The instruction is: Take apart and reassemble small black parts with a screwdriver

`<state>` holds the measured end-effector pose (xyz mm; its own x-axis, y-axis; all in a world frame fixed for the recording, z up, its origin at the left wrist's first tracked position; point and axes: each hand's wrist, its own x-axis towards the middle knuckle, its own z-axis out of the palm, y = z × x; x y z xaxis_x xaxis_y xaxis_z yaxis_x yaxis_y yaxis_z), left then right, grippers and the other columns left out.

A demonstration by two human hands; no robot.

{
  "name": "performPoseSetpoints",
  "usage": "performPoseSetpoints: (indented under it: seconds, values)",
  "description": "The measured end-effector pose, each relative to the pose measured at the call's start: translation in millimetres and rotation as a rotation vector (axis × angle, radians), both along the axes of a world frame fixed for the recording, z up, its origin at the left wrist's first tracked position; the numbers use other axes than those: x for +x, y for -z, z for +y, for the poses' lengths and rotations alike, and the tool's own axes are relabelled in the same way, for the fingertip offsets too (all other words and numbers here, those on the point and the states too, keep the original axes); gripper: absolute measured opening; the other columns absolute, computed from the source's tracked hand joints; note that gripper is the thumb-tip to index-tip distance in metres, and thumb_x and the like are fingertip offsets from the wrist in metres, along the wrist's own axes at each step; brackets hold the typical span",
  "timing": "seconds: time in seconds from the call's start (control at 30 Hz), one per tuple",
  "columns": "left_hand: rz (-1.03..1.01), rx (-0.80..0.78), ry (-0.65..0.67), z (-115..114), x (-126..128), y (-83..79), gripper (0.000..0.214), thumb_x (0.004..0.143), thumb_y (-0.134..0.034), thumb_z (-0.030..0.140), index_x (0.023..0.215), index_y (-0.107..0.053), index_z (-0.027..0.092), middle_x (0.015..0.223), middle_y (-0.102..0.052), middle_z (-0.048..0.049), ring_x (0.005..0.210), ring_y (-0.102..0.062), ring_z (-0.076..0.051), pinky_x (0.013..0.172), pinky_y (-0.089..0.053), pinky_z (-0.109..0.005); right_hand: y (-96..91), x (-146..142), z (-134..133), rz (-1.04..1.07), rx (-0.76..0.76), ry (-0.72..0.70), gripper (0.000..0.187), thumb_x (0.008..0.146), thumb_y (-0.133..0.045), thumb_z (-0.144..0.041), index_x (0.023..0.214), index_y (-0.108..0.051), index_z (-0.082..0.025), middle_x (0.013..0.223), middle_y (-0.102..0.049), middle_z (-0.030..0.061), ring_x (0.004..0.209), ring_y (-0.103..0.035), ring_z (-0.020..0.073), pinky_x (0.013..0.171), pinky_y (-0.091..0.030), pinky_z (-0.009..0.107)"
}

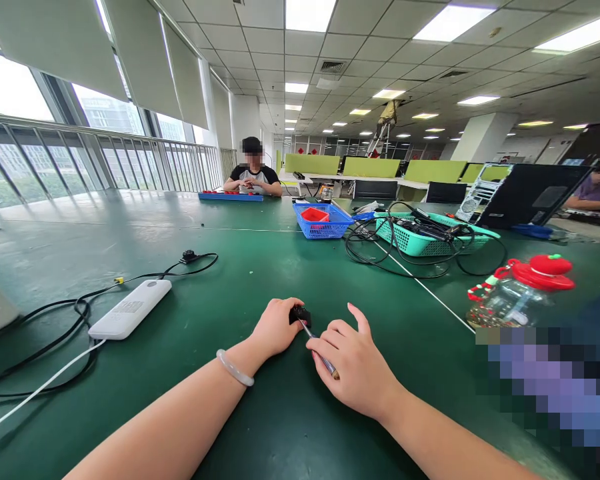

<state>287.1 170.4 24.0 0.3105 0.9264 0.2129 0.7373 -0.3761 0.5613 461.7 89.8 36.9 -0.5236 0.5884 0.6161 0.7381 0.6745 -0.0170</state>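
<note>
My left hand (279, 325), with a pale bangle (235, 368) at the wrist, is closed around a small black part (300, 313) on the green table. What kind of part it is I cannot make out. In my right hand (353, 357) is a slim screwdriver (325, 361), pinched between thumb and fingers. Its thin metal shaft points up and left, and the tip meets the black part. The index or little finger of my right hand stands raised away from the tool. Fingers of the left hand hide much of the black part.
A white power bank (131, 310) with a cable lies left, beside black cords (83, 310). Ahead stand a blue basket (325, 230) and a teal basket (415, 245) of cables. A red-lidded jar (520, 297) stands right. A person (253, 173) sits across the table.
</note>
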Motion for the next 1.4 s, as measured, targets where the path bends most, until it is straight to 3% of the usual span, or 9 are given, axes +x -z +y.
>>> performPoseSetpoints:
  seconds: [0.23,0.63,0.87,1.17,1.4]
  values:
    - [0.008,0.002,0.010,-0.4,-2.1,-0.1,0.034,0.076,-0.063,0.020,0.110,-0.064,0.022,0.109,-0.069,-0.0054,0.109,-0.055,-0.027,0.099,-0.045,-0.041,-1.5,-1.4,-0.4,0.060,0.048,0.013,0.013,0.086,-0.053,-0.016,0.084,-0.063,-0.023,0.068,-0.061,-0.0030,0.076,-0.056,0.0152,0.113,-0.014,0.055]
    - [0.004,0.011,-0.012,2.1,-2.7,1.9,0.039,0.076,-0.061,0.014,0.114,-0.063,0.022,0.112,-0.069,-0.0058,0.112,-0.056,-0.027,0.099,-0.045,-0.042,1.8,-0.2,2.0,-0.084,0.010,-0.033,0.011,0.086,-0.055,-0.016,0.089,-0.061,-0.024,0.078,-0.061,-0.0022,0.081,-0.056,0.0151,0.113,-0.015,0.053]
    - [-0.003,0.005,-0.025,1.8,-2.6,0.3,0.033,0.075,-0.062,0.014,0.107,-0.064,0.021,0.104,-0.070,-0.0049,0.106,-0.057,-0.026,0.095,-0.047,-0.041,0.8,-0.5,1.8,-0.021,0.015,-0.012,0.012,0.088,-0.053,-0.016,0.091,-0.062,-0.024,0.075,-0.062,-0.0025,0.079,-0.056,0.0153,0.112,-0.014,0.055]
    - [-0.006,-0.005,-0.039,2.2,-1.9,1.4,0.039,0.075,-0.064,0.017,0.114,-0.061,0.020,0.107,-0.069,-0.0070,0.110,-0.057,-0.026,0.097,-0.047,-0.040,1.6,2.3,4.8,-0.013,0.058,0.009,0.013,0.091,-0.051,-0.019,0.096,-0.062,-0.023,0.083,-0.065,-0.0011,0.080,-0.059,0.0151,0.112,-0.018,0.053]
    - [0.027,-0.001,-0.035,2.5,-1.3,2.2,0.033,0.077,-0.063,0.022,0.110,-0.063,0.019,0.105,-0.069,-0.0081,0.107,-0.057,-0.027,0.093,-0.048,-0.040,5.0,8.0,11.9,0.107,-0.031,0.019,0.018,0.094,-0.047,-0.019,0.100,-0.063,-0.024,0.089,-0.067,0.0010,0.083,-0.060,0.0165,0.110,-0.019,0.053]
